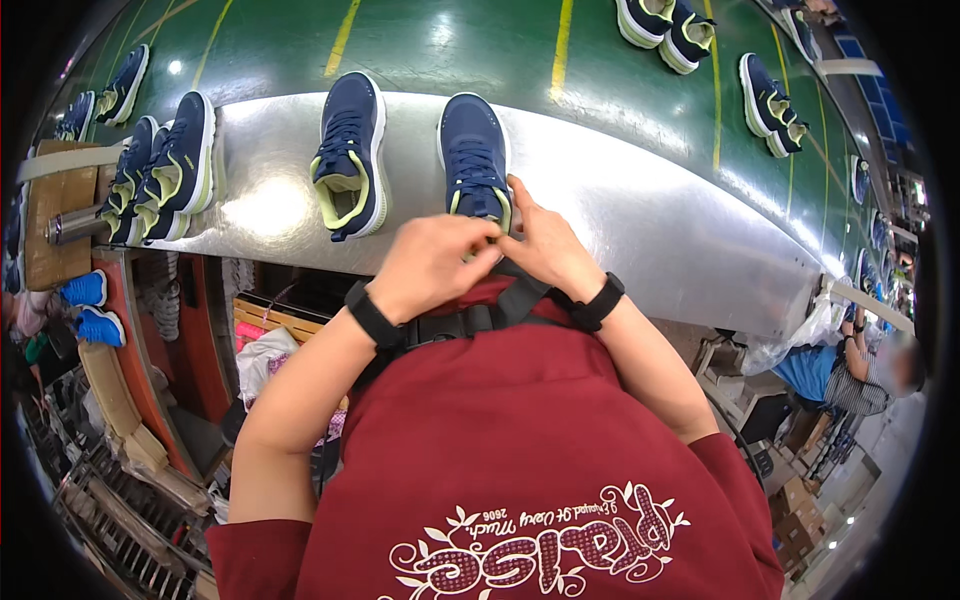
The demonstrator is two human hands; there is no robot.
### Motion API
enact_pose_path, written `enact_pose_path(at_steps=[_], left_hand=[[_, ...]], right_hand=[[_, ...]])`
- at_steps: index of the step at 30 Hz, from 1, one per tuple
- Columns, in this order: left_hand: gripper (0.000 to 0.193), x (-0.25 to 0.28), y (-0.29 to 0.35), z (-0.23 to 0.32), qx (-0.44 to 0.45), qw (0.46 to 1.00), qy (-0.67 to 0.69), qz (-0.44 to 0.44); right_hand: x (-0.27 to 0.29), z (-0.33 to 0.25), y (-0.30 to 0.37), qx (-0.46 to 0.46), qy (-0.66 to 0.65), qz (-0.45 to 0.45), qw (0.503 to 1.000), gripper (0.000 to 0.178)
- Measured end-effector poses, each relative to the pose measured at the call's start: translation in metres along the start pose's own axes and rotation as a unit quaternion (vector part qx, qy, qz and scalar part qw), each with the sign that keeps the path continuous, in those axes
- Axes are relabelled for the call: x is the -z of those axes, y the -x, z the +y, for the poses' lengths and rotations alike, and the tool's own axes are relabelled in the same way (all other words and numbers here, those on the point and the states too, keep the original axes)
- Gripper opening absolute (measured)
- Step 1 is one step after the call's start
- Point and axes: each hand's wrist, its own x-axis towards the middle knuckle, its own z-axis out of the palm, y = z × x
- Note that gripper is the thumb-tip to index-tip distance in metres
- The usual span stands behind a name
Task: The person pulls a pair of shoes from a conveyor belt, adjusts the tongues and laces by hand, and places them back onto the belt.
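A navy sneaker [473,145] with a white sole and lime lining lies toe away from me on the metal ledge. My right hand [550,245] grips its heel end, index finger along the right side and thumb by the opening. My left hand [435,262] is closed at the same heel, its fingertips pinched together beside my right thumb; what they hold is hidden and slightly blurred. Left of it rests a matching sneaker [348,150], laced, its opening toward me, touched by neither hand.
More navy sneakers [180,165] stand at the ledge's left end. Beyond the metal ledge [640,230] runs a green surface [460,45] with yellow lines, carrying further pairs [770,105]. Blue shoes [100,325] sit low at left. Another person [860,375] is at far right.
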Motion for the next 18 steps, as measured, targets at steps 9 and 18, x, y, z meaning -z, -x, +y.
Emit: enact_pose_path(at_steps=[9, 18], left_hand=[[0.024, 0.008, -0.007, -0.025, 0.192, 0.959, 0.138, 0.158], [0.025, 0.013, -0.014, -0.014, 0.249, 0.96, 0.067, 0.114]], right_hand=[[-0.028, 0.009, -0.007, 0.014, 0.042, 0.093, 0.995, 0.07], [-0.028, 0.012, -0.008, 0.018, 0.045, 0.096, 0.994, 0.071]])
